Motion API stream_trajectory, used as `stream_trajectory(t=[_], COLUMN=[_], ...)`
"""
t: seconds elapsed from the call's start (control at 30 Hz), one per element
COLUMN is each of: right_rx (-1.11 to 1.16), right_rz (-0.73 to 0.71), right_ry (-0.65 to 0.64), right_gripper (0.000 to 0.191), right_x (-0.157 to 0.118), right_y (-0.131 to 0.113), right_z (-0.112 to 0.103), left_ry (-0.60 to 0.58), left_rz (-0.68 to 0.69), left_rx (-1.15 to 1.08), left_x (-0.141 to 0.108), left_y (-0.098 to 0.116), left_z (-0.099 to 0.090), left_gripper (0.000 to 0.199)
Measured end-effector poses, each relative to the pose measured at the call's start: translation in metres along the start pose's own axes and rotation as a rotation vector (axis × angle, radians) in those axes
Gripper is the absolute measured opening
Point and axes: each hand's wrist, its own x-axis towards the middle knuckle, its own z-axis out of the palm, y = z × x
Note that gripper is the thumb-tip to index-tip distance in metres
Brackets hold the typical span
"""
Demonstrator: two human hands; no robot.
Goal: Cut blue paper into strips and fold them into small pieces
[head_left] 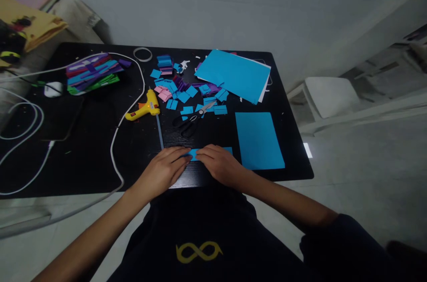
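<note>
Both hands on the strip: left hand [171, 163] and right hand [216, 162] palms down, fingertips touching a narrow blue strip [194, 153]. Can't tell if they're pinching it or just pressing. Strip lies near the table's front edge, visible in the gap between the hands; blue also shows past the right hand, can't tell if same piece.

Rest, big to small:
- Black table [213, 130], under everything.
- White stool [333, 95], off the table's right side.
- Sheet stack [233, 73], far right, blue on top, white edge showing beneath.
- Single blue sheet [260, 139], flat, just right of right hand.
- Multicolour bundle [95, 76], far left.
- Dark phone [62, 119], left, white cable at its near end.
- Yellow glue gun [151, 106], on its side, stick [159, 130] running back toward left hand.
- Scissors [200, 113], beyond the hands, blades over cut pieces [183, 97], mostly blue, some pink and purple.
</note>
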Motion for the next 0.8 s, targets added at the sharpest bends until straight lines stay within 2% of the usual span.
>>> stream_trajectory(t=[0.1, 0.43, 0.63, 0.8], right_rx=[-0.033, -0.149, -0.206, -0.202], right_rz=[0.000, -0.001, -0.072, -0.095], right_ry=[0.011, -0.035, -0.118, -0.133], right_gripper=[0.030, 0.024, 0.024, 0.028], right_x=[-0.001, 0.000, 0.010, 0.015], right_y=[-0.001, -0.003, -0.005, -0.008], right_z=[0.005, 0.002, 0.000, 0.001], left_ry=[0.006, 0.011, -0.040, -0.068], left_rz=[-0.011, 0.020, 0.092, 0.137], left_rx=[-0.024, -0.023, 0.064, 0.070], left_x=[-0.001, -0.005, -0.002, -0.001], left_y=[-0.001, -0.011, -0.014, -0.016], left_z=[0.002, 0.000, -0.003, -0.005], left_gripper=[0.025, 0.026, 0.030, 0.033])
